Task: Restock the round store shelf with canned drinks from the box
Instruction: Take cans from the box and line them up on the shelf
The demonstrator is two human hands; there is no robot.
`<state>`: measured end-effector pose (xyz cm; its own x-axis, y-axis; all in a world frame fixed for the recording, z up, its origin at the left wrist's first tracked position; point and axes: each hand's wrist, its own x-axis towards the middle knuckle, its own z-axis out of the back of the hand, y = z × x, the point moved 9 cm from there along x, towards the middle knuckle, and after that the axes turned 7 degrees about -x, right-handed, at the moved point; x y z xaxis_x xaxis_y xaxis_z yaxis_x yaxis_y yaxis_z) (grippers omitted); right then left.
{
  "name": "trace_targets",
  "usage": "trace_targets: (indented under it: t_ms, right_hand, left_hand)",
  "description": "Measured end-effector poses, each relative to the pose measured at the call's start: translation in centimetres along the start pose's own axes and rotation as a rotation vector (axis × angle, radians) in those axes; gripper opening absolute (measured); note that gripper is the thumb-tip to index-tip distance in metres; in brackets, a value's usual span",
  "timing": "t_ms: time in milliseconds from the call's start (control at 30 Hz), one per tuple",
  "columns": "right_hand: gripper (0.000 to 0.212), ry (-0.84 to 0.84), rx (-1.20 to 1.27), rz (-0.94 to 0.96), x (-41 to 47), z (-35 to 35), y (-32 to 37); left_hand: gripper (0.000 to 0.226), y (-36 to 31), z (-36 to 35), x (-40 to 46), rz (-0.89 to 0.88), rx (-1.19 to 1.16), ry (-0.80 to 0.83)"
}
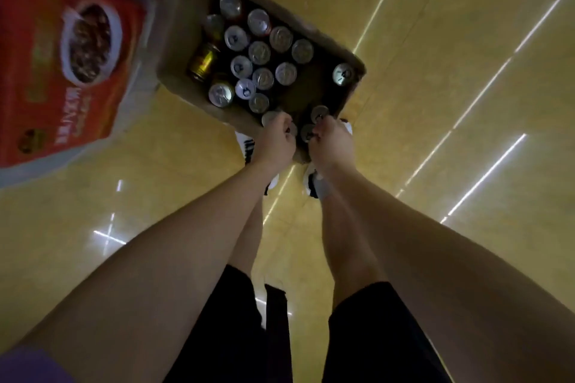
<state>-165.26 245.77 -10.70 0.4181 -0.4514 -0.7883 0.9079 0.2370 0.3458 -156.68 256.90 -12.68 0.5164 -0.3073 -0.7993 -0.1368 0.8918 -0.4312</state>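
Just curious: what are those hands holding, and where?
Each hand, left and right, grips cans by their tops, inside the box.

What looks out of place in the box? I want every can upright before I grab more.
One gold can lies tipped on its side at the left wall of the cardboard box, while the others stand upright showing their tops. Nothing looks spilled.

I stand on a glossy yellow tiled floor (pixel 435 40) streaked with light reflections. The cardboard box (pixel 183 40) of cans sits on it at twelve o'clock, touching my shoes (pixel 245 146); red printed cartons (pixel 46 56) lie at ten o'clock.
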Motion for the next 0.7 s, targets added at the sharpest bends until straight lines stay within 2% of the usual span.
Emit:
trace_targets:
  t_ms: [100,333,467,567,700]
  right_hand:
    - [0.021,-0.001,-0.111,0.061,4.1,-2.7,-0.2]
    - [0.039,0.016,-0.295,0.000,11.1,-7.2,-1.0]
    - [0.045,0.077,-0.530,-0.060,13.8,-9.6,-1.6]
    - [0.043,0.080,-0.697,-0.100,15.5,-10.5,-2.6]
    - [0.038,0.064,-0.791,-0.060,15.4,-10.2,-2.1]
  left_hand:
    - [0.028,2.5,-2.0,4.4,-0.006,0.008,-0.032]
    - [0.025,5.8,-5.5,11.7,-0.088,0.137,0.012]
    - [0.019,6.7,-6.5,13.9,-0.127,0.209,0.003]
    - [0.021,7.7,-6.4,15.0,-0.104,0.245,-0.016]
    - [0.024,7.8,-5.7,14.8,-0.053,0.194,0.103]
